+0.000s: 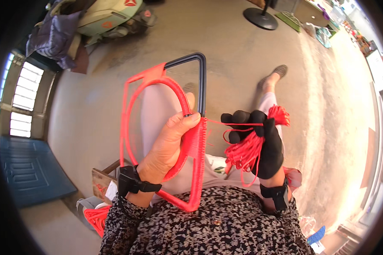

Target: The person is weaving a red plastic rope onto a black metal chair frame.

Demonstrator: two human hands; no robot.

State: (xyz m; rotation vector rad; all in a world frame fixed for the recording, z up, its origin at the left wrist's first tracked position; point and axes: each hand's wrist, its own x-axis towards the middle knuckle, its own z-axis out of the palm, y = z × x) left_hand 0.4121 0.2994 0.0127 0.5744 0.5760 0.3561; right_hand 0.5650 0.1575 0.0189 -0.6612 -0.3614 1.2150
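Observation:
My bare left hand [166, 142] grips a frame [198, 163] with a rounded-corner rectangular outline and a ring inside it. Red cord is wound tightly over most of the frame and the ring, while the far right corner shows bare black. The thumb presses near where the winding ends on the right side. In a black glove, my right hand [271, 148] is closed round a bundle of red cord [244, 153], which bulges out at both ends of the grip. One thin cord strand [230, 123] stretches from that hand to the frame's right side.
A pale scooter [108, 19] with a dark quilted cover [55, 38] stands at the far left. A black round base [260, 19] and a green broom head [288, 21] are at the far right. More red cord [97, 217] lies low on the left, near a blue panel [34, 170].

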